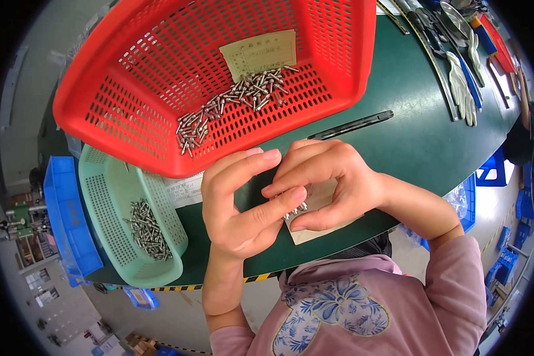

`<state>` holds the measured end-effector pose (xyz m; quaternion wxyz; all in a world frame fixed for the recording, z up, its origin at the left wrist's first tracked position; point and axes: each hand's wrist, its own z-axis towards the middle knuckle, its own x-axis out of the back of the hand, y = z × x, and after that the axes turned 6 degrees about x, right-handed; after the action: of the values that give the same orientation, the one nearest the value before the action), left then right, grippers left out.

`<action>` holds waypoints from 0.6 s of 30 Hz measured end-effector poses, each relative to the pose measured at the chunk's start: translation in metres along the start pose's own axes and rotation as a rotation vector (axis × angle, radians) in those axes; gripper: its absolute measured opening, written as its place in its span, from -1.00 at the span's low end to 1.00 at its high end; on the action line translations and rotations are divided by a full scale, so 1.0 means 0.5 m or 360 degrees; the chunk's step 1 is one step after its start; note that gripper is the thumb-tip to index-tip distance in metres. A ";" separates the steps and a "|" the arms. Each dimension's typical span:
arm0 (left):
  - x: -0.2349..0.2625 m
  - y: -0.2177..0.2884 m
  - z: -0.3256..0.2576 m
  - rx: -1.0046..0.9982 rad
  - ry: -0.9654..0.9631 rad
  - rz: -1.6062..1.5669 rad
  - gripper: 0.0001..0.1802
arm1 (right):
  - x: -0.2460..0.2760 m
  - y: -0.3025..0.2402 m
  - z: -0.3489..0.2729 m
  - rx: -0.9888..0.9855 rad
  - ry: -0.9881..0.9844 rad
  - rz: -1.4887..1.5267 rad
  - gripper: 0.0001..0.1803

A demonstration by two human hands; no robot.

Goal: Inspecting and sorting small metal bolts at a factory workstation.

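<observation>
My left hand (237,207) is raised over the table's near edge, fingers curved and well apart from its outstretched thumb. Close against it, my right hand (344,184) has bent fingers, with a gap between forefinger and thumb. The left thumb crosses the right fingertips. Several small metal pins (296,210) show just below that thumb, between the hands; whether they rest on the paper card (304,236) beneath or touch a finger, I cannot tell. A red perforated basket (219,133) beyond my hands holds many similar metal pins (252,92) and a yellowish card (260,54).
To the left, a green perforated basket (175,234) holds more metal pins (150,231), with a blue bin (71,216) beside it. A black pen-like tool (353,124) lies behind my right hand. White gloves (461,89) and hand tools lie at far right on the green table (409,142).
</observation>
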<state>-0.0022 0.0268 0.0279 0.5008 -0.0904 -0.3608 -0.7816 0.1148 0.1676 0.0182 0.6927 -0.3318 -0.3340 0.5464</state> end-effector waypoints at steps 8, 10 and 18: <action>-0.002 -0.001 -0.002 0.0033 -0.0016 -0.0025 -0.62 | -0.002 0.004 -0.001 0.0005 0.0023 -0.0006 -0.61; -0.002 -0.001 -0.002 0.0024 -0.0015 -0.0037 -0.61 | -0.002 0.003 -0.001 0.0001 0.0025 -0.0004 -0.62; -0.004 -0.003 -0.002 0.0013 -0.0024 -0.0041 -0.59 | 0.000 0.004 -0.001 -0.0002 0.0033 -0.0017 -0.62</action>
<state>-0.0025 0.0279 0.0256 0.4883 -0.0896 -0.3690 -0.7858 0.1141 0.1678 0.0164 0.6989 -0.3361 -0.3288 0.5389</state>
